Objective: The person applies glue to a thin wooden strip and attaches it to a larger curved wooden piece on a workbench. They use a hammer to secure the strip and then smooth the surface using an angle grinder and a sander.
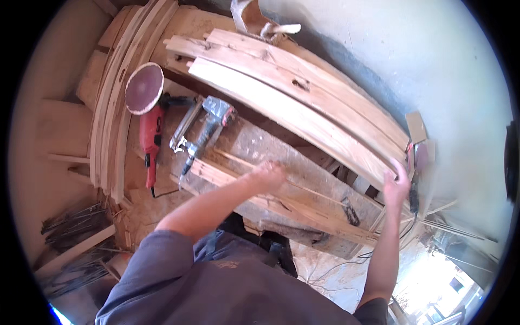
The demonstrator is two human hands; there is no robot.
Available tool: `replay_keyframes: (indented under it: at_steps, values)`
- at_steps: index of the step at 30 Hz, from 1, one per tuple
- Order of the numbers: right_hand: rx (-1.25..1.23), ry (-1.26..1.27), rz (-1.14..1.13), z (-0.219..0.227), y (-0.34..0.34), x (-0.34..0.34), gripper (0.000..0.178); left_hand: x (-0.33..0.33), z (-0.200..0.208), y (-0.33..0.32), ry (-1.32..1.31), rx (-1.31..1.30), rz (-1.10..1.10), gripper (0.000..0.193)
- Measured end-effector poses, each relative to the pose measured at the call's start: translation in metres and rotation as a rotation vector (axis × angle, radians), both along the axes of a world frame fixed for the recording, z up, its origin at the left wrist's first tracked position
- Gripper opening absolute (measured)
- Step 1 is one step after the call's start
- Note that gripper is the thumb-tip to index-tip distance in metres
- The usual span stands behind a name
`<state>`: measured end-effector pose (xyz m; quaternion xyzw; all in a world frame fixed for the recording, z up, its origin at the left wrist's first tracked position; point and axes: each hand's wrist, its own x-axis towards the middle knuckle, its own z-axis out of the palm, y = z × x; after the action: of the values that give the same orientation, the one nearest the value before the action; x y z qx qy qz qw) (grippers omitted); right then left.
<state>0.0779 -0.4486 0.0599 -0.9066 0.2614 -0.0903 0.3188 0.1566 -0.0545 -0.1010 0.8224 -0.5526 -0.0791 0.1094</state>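
Note:
My right hand [396,184] grips the right end of a pale wooden plank [287,116], the nearest of several long boards lying side by side on the bench. A short tenon shows at that plank's left end. Closed and slightly blurred, my left hand [270,176] is over the middle of the bench, in line with a thin wooden strip [314,191]. Its fingertips are hidden, so I cannot make out what they hold. Left of that hand lies a nail gun [208,123]. Beside it is a red sander [150,127] with a round pad.
A narrower board [319,214] lies along the bench's near edge. Long boards [116,103] lean at the left, above dark metal rods [76,222]. Another corded tool [416,173] is by the wall at the right. Cables [336,281] trail over the dusty floor.

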Motion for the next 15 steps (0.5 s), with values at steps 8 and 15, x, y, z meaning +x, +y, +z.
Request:
replay_keyframes:
  at_steps: [8,15]
  values:
    - [-0.221,-0.127,0.354,0.005,0.17,0.301,0.05,0.053,0.153,0.055,0.468,-0.119,0.292,0.011]
    - [-0.808,0.187,0.713,-0.041,0.207,0.434,0.048,0.123,0.169,0.192,0.634,-0.422,0.747,0.009]
